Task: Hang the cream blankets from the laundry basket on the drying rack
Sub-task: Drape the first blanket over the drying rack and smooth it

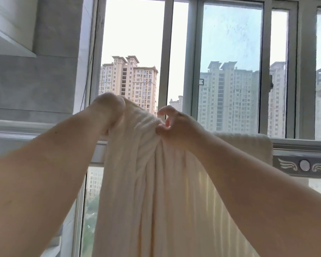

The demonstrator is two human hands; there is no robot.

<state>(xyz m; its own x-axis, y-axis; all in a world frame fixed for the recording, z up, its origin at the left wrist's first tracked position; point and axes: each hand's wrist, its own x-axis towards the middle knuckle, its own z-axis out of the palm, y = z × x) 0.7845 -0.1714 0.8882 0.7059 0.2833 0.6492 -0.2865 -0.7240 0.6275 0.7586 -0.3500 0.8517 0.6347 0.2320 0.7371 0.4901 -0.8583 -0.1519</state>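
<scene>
Both arms reach up and forward toward the window, and between them a cream blanket (148, 191) hangs bunched at its top and falls in long vertical folds past the bottom edge of the view; its ribbed weave shows plainly where the cloth gathers near the fingers. The left hand (109, 110) is curled round the upper left corner of the gathered edge, its fingers closed on the cloth and turned away from the camera; the right hand (171, 122) pinches the same gathered top just beside it, thumb and lower fingers pressed into the folds while the forefinger arches above, clear of the fabric. The two hands sit near each other, with only a short hump of cloth between them.

Behind the held blanket, to the right, a second cream blanket (246, 145) already lies draped over a horizontal rail (300, 142) of the drying rack, its top edge level with the bar; the rail runs off to the right, and below it sits a grey bar with a winged ornament (305, 165) (a round button between two pale wings). I cannot tell whether the held blanket touches the rail; the cloth hides that spot.

Beyond stands the window frame (166, 52), with tall apartment towers (128, 84) outside under a pale sky; a grey wall (35, 71) fills the left side.
</scene>
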